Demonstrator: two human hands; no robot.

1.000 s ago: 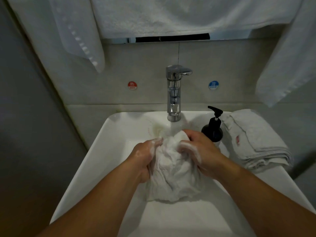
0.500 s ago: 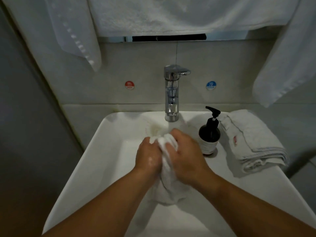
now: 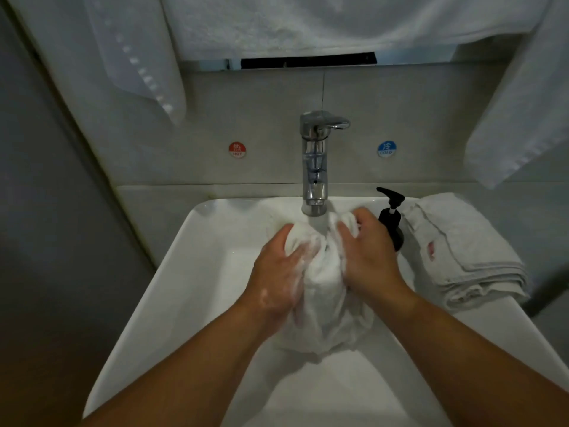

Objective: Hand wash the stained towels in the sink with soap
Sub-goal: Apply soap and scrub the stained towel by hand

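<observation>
Down in front of us the white sink point(image 3: 184, 282) fills most of the view, and the wet towel point(image 3: 326, 297) we are washing hangs bunched over its middle, its lower end drooping toward the near side. On the wall at the far side, big white towels point(image 3: 308, 23) hang across the top, with more cloth dangling at the left and right corners. A stack of folded towels point(image 3: 468, 251) lies on the right rim of the sink, and the top one shows a small red stain point(image 3: 431, 250).

Our left hand point(image 3: 277, 278) grips the left side of the wet towel, fingers curled into the cloth and coated with foam. Our right hand point(image 3: 369, 254) clutches the right side the same way, fingers dug into the folds.

A chrome tap point(image 3: 314, 161) stands at the far edge, and its spout sits just above the top of the bundle. Beside the right hand, a dark soap bottle point(image 3: 395, 226) with a pump stands between it and the folded stack. Small round stickers mark the wall, a red one point(image 3: 237, 149) to the left of the tap and a blue one point(image 3: 386, 149) to the right.
</observation>
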